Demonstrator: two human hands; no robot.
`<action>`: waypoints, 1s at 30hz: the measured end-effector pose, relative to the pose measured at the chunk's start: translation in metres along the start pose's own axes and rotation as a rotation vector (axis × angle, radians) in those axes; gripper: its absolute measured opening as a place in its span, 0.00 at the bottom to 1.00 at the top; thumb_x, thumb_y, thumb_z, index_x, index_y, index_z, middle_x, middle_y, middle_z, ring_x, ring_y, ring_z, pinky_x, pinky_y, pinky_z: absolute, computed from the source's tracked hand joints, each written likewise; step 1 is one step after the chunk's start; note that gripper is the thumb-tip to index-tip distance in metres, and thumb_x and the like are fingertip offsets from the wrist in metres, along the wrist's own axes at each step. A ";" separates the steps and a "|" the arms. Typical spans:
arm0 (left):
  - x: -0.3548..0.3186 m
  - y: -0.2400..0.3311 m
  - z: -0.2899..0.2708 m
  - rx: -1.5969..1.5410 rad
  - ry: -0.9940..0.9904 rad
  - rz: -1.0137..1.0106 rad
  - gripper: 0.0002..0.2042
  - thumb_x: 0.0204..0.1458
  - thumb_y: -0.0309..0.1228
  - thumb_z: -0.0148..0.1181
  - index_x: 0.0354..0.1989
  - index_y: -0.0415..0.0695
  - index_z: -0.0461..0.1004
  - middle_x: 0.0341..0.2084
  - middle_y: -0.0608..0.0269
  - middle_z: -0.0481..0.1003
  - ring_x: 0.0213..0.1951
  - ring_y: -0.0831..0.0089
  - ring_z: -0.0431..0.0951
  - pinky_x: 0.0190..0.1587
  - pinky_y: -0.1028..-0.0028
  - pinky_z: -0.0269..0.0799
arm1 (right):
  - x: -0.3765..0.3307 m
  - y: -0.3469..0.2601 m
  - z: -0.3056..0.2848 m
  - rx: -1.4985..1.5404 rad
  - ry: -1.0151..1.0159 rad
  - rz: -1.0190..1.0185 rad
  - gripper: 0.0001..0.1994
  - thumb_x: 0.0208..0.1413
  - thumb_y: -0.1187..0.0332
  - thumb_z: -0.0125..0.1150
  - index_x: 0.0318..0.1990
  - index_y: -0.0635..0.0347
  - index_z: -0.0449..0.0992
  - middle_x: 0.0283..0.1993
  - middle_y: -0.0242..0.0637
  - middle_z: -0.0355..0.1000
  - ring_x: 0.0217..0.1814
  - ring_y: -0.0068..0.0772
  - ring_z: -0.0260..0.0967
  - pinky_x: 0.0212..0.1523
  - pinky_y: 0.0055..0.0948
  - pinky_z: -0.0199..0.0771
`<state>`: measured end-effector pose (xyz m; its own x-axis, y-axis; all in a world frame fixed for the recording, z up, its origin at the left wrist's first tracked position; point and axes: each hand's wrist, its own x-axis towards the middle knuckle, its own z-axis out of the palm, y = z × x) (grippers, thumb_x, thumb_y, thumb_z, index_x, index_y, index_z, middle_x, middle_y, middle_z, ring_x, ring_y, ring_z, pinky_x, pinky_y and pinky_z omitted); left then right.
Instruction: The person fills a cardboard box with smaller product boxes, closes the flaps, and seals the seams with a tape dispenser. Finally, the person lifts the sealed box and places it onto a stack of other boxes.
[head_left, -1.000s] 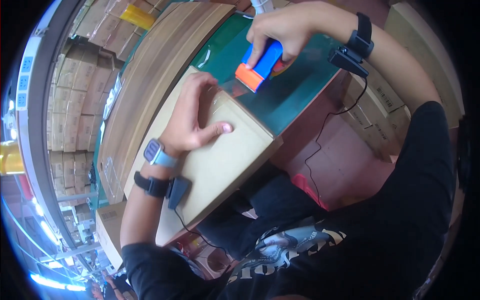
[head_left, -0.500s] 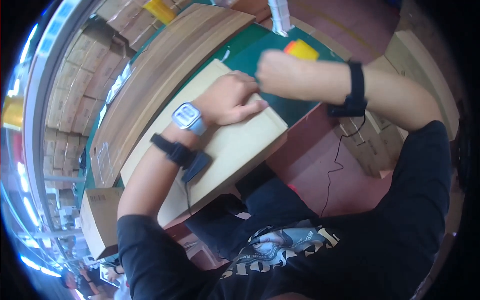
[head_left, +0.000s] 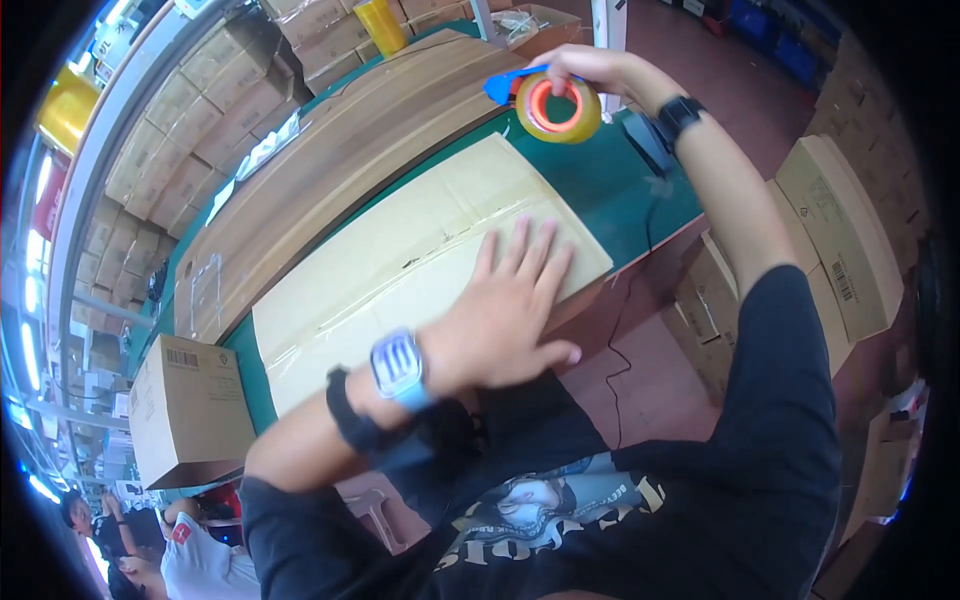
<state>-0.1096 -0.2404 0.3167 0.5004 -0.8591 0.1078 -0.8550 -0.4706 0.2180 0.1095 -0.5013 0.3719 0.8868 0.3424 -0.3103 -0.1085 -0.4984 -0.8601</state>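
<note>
One flat tan carton [head_left: 400,260], seam taped shut.

1. Green-topped work table [head_left: 620,180] runs diagonally across the view, upper right to lower left.
2. Long stack of flat brown cardboard sheets [head_left: 340,160] lies along the table's far side.
3. Floor [head_left: 650,370] dull red-brown, visible below the table edge and at upper right.
4. Wall of stacked brown cartons [head_left: 190,130] at upper left; more cartons behind the table at top centre.
5. Yellow tape rolls [head_left: 382,22] stand on the far cartons.
6. Closed carton [head_left: 185,410] sits at lower left, beside the table end.
7. Flattened boxes [head_left: 840,235] lean at the right.
8. Bright bluish light along the left rim.
9. Other people at lower left corner [head_left: 190,555].
</note>
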 end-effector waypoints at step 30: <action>0.035 0.008 0.009 0.144 0.059 0.246 0.34 0.37 0.24 0.62 0.61 0.45 0.66 0.61 0.52 0.65 0.67 0.48 0.59 0.68 0.46 0.50 | -0.272 0.038 0.168 -0.600 0.254 0.016 0.25 0.38 0.68 0.63 0.50 0.60 0.80 0.41 0.47 0.79 0.43 0.41 0.77 0.45 0.37 0.75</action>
<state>-0.1003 -0.2761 0.3130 0.2793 -0.9397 0.1975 -0.9600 -0.2772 0.0388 -0.2117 -0.4795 0.3553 0.9737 0.1694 -0.1525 0.0823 -0.8852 -0.4580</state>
